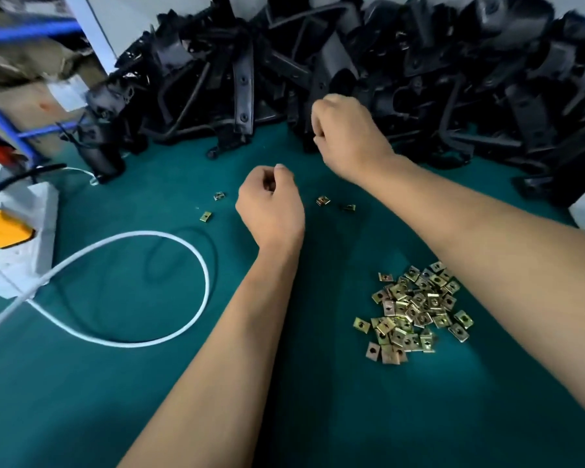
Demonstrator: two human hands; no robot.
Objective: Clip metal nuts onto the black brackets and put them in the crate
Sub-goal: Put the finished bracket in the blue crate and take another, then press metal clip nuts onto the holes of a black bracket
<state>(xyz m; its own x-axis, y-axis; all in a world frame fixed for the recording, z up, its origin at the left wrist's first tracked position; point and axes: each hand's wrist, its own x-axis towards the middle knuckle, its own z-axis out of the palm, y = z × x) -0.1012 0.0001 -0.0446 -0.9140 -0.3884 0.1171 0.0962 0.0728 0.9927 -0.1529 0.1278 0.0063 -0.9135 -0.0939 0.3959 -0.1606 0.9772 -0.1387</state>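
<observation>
Above green mat point(284, 417), curled hands point(271, 204)

On the counter point(284, 417), the bracket pile point(368, 62) lies behind the nut heap point(416, 312); the cable loop point(132, 285) lies left of it.

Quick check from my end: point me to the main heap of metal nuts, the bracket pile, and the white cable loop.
heap of metal nuts point(416, 310): head view, middle of the heap.
bracket pile point(419, 62): head view, central mass of black parts.
white cable loop point(206, 275): head view, right side of the loop.
</observation>
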